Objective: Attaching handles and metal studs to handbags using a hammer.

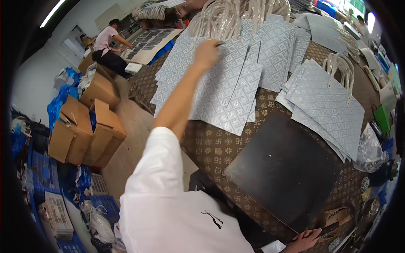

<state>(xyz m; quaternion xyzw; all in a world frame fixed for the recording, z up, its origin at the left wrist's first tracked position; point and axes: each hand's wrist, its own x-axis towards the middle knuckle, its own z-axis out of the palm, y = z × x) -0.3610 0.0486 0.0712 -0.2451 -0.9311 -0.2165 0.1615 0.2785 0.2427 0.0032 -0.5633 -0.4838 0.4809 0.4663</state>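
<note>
My left arm reaches far forward over a spread of silver-grey patterned bag panels [219,90] on the table. The left hand [206,55] is closed at their upper part, beside a heap of clear, cord-like handles [221,21]. A small dark tip shows by its fingers, but what they hold is too blurred to name. At the lower right my right hand [308,241] is wrapped round a dark bar-shaped tool [330,229], near the corner of a black flat board [291,168]. More silver panels [327,107] with clear handles [341,71] lie right of the board's far edge.
A brown patterned cloth [211,145] covers the table. Open cardboard boxes [69,130] and blue crates [44,173] stand on the left. A person in a pink shirt [105,41] works at the far left. A clear plastic bag [370,149] lies at the right edge.
</note>
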